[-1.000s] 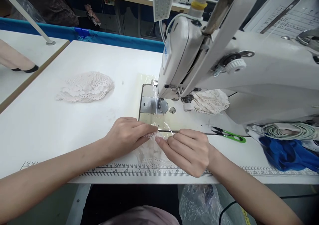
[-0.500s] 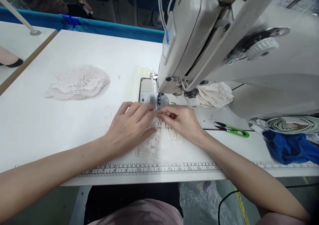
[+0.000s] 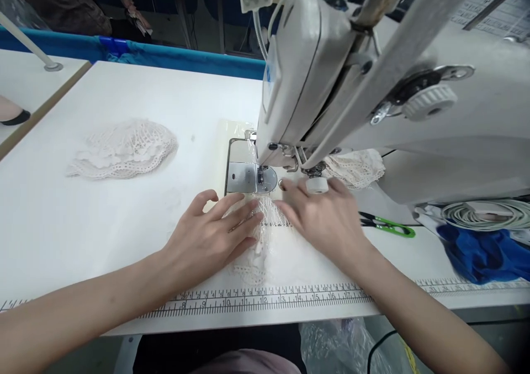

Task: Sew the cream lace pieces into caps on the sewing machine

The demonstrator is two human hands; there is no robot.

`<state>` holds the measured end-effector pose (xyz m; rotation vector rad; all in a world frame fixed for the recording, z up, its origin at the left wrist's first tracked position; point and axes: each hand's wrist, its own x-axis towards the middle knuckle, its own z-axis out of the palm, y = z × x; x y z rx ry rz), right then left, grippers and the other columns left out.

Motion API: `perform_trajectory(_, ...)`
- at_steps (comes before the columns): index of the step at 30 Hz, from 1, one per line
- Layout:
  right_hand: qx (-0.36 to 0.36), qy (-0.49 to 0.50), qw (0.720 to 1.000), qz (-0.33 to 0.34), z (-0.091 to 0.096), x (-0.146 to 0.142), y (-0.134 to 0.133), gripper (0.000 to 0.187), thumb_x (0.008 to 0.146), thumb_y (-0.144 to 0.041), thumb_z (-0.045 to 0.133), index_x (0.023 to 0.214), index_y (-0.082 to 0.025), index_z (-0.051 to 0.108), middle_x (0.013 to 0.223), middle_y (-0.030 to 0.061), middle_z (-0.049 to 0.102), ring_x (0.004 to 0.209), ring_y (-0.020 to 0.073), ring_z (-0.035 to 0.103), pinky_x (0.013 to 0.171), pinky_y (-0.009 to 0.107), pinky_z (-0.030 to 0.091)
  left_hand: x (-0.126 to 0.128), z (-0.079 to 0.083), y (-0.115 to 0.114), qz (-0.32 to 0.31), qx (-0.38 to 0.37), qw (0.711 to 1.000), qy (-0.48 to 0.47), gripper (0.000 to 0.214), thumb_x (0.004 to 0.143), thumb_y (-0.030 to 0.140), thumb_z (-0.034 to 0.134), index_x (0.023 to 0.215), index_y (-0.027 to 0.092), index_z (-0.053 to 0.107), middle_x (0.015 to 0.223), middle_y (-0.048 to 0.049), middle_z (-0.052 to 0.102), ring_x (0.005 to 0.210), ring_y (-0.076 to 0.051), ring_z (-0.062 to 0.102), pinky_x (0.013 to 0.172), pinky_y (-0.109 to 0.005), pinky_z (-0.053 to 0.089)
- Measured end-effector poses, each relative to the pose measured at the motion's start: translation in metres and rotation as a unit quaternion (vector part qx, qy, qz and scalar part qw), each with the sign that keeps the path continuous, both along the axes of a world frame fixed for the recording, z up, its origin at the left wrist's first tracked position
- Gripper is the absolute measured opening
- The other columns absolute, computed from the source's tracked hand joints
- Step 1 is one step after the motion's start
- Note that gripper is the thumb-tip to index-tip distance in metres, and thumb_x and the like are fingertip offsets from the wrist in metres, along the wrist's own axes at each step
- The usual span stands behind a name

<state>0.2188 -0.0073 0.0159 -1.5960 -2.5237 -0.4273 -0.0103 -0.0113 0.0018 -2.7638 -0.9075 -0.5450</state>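
Observation:
A small piece of white lace [image 3: 265, 236] lies on the white table just in front of the sewing machine's needle plate [image 3: 244, 176]. My left hand [image 3: 211, 236] rests flat on its left part, fingers spread and stretched toward the presser foot [image 3: 261, 176]. My right hand [image 3: 327, 219] lies on the lace's right edge with fingers extended, slightly blurred, beneath the white sewing machine head [image 3: 314, 70].
A heap of lace pieces [image 3: 124, 148] sits at the left of the table. More lace [image 3: 356, 167] lies behind the needle. Green-handled snips [image 3: 387, 226], blue cloth [image 3: 480, 252] and coiled tape [image 3: 484, 214] lie at the right. A printed ruler [image 3: 265, 298] runs along the front edge.
Both hands pushed the lace from the front edge up to the needle plate. They went from pinching it to lying flat, and my right hand slid rightward.

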Motion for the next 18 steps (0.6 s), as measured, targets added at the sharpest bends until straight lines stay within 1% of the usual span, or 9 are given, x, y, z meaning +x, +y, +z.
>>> perform_trajectory(1,0.017,-0.020,0.999,-0.034,0.004,0.001,-0.003,0.038,0.099,-0.037,0.047,0.109,-0.010,0.072,0.074,0.0100,0.071,0.078,0.0247,0.063,0.071,0.036,0.037,0.001,0.000,0.002,0.003,-0.007,1.000,-0.002,0.026,0.100,0.032,0.047,0.122,0.025,0.060,0.126,0.0012,0.067,0.118,-0.022,0.059,0.090,-0.042,0.036)
perform_trajectory(2,0.028,-0.027,0.998,-0.045,0.006,0.000,-0.006,0.035,0.099,-0.033,0.047,0.105,-0.010,0.073,0.072,0.0094,0.071,0.076,0.0243,0.063,0.071,0.036,0.036,0.002,0.000,0.005,0.006,-0.013,1.000,-0.003,0.027,0.100,0.033,0.047,0.123,0.026,0.060,0.127,0.0016,0.066,0.119,-0.022,0.058,0.091,-0.042,0.035)
perform_trajectory(3,0.033,-0.020,0.999,-0.034,0.007,-0.002,-0.008,0.033,0.099,-0.030,0.047,0.105,-0.011,0.073,0.073,0.0083,0.071,0.075,0.0231,0.063,0.072,0.036,0.036,0.003,0.000,0.007,0.004,-0.013,1.000,-0.005,0.027,0.100,0.033,0.047,0.123,0.026,0.061,0.128,0.0019,0.066,0.120,-0.023,0.058,0.092,-0.042,0.036)
perform_trajectory(4,0.033,-0.007,0.999,-0.006,0.007,-0.005,-0.010,0.032,0.100,-0.029,0.046,0.109,-0.013,0.072,0.077,0.0070,0.072,0.075,0.0217,0.062,0.073,0.035,0.036,0.004,-0.001,0.009,0.002,-0.010,1.000,-0.007,0.027,0.100,0.033,0.048,0.122,0.025,0.061,0.127,0.0021,0.066,0.120,-0.023,0.058,0.093,-0.043,0.036)
perform_trajectory(6,0.019,0.018,0.998,0.053,0.003,-0.013,-0.012,0.034,0.101,-0.030,0.044,0.120,-0.014,0.066,0.090,0.0056,0.074,0.079,0.0199,0.062,0.076,0.035,0.035,0.005,-0.001,0.012,-0.003,-0.001,1.000,-0.008,0.026,0.100,0.032,0.049,0.120,0.024,0.062,0.127,0.0022,0.066,0.120,-0.024,0.058,0.093,-0.043,0.036)
perform_trajectory(8,0.007,0.022,0.997,0.069,-0.003,-0.018,-0.013,0.037,0.102,-0.032,0.043,0.125,-0.011,0.063,0.096,0.0060,0.073,0.083,0.0205,0.061,0.075,0.034,0.034,0.006,-0.001,0.012,-0.003,0.002,1.000,-0.006,0.027,0.099,0.031,0.050,0.122,0.023,0.062,0.127,0.0017,0.066,0.119,-0.024,0.059,0.092,-0.043,0.036)
perform_trajectory(12,0.003,0.002,0.999,0.050,-0.011,-0.018,-0.012,0.041,0.102,-0.036,0.043,0.126,-0.010,0.062,0.090,0.0068,0.071,0.089,0.0231,0.059,0.076,0.036,0.033,0.005,0.000,0.009,0.011,0.007,1.000,-0.003,0.031,0.098,0.031,0.052,0.128,0.022,0.058,0.128,-0.0015,0.066,0.119,-0.023,0.059,0.093,-0.041,0.037)
perform_trajectory(18,-0.002,-0.008,0.999,0.038,-0.011,-0.013,-0.005,0.042,0.102,-0.037,0.042,0.122,-0.009,0.064,0.089,0.0091,0.070,0.094,0.0235,0.056,0.077,0.036,0.035,0.008,-0.001,0.011,0.027,0.012,0.999,0.010,0.029,0.100,0.032,0.049,0.125,0.022,0.059,0.127,-0.0018,0.066,0.123,-0.024,0.057,0.095,-0.043,0.035)
